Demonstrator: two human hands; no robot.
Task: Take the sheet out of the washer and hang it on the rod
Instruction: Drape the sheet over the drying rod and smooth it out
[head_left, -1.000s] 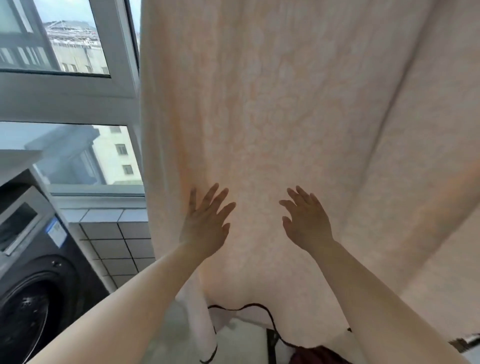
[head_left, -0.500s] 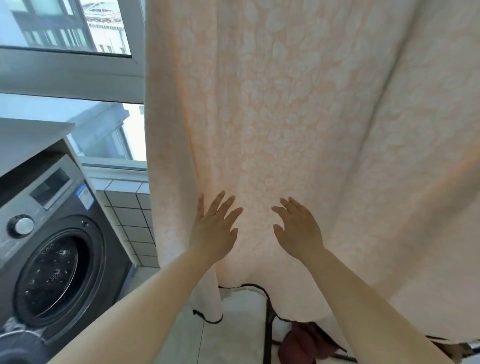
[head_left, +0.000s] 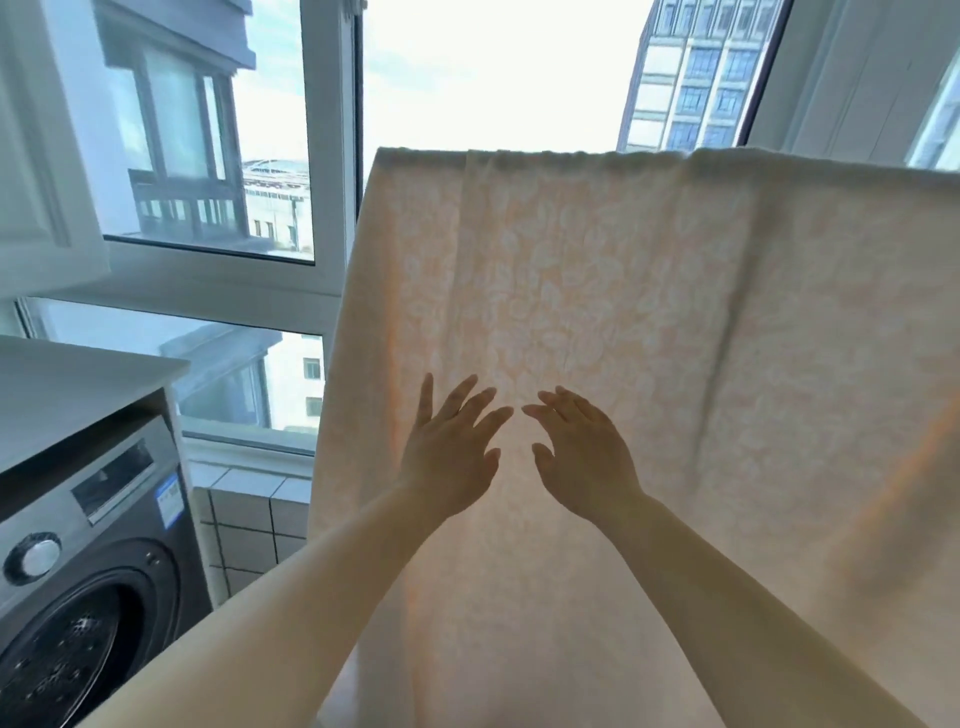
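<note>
Overhead, sheet (head_left: 649, 322) draped, fold horizontal

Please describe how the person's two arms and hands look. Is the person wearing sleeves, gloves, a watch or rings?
Both forearms are bare as far as the picture shows: no sleeves and no gloves. The left hand and the right hand carry no watch or bracelet at the wrist. No ring can be made out, but the hands are backlit against the pale sheet, so a thin ring could be missed.

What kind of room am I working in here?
Probably an enclosed laundry balcony in a flat: a front-loading washer at the left, tall windows facing other buildings, and the sheet hung up before both hands.
</note>
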